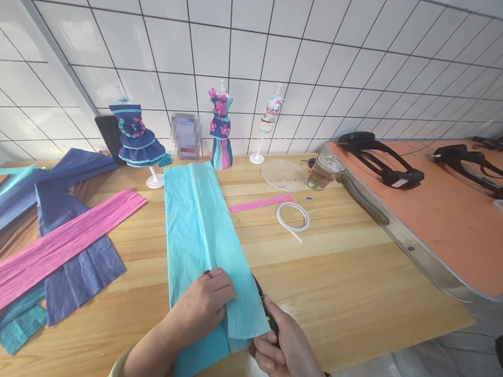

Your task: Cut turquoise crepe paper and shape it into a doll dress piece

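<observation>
A long sheet of turquoise crepe paper [189, 224] lies on the wooden table, with a fold running along its length. My left hand [207, 304] is on its near part, fingers curled and gripping the folded layer. At the paper's right edge, my right hand [283, 351] is closed round black scissors [271, 322] with small yellow marks. Their blades are mostly hidden by the paper, so I cannot tell how far apart they are. The paper's near right corner hangs over the fingers of my right hand.
Pink crepe paper [61, 246] and dark blue crepe paper [82, 284] lie at left. Behind stand a blue-dressed mannequin [142, 141] and two smaller dressed mannequins. A pink strip [261, 203], tape roll [292, 217], clear disc [283, 175] and glass of water [325, 172] are to the right.
</observation>
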`<state>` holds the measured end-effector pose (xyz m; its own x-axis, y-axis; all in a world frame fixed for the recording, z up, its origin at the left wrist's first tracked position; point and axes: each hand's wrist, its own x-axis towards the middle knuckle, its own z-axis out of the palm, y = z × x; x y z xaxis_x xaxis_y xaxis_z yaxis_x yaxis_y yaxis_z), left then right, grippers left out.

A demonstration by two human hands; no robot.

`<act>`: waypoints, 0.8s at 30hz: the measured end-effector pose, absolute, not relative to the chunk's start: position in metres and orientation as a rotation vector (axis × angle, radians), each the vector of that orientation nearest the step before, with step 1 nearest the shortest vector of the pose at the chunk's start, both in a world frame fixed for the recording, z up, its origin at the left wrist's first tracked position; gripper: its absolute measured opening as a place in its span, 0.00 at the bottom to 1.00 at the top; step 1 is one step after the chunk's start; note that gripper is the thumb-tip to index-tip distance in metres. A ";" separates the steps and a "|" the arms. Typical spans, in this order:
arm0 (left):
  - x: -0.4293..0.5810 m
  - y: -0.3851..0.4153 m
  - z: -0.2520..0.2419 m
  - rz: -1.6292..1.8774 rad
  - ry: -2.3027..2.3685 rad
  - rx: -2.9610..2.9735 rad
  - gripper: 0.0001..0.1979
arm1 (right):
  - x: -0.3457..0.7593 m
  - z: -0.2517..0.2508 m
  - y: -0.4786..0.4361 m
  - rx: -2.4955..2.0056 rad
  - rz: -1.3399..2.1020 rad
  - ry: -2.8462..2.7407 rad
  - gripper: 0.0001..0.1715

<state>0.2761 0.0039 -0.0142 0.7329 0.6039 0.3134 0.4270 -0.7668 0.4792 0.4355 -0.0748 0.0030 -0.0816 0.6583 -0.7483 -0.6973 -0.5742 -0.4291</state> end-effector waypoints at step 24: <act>0.274 0.003 -0.015 0.592 0.815 2.534 0.17 | 0.435 0.004 -0.057 -1.211 1.838 0.109 0.17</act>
<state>0.2743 0.0026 -0.0152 0.7388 0.6193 0.2656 0.4444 -0.7441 0.4987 0.4350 -0.0569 0.0035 -0.1107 0.6292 -0.7693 -0.7158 -0.5875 -0.3775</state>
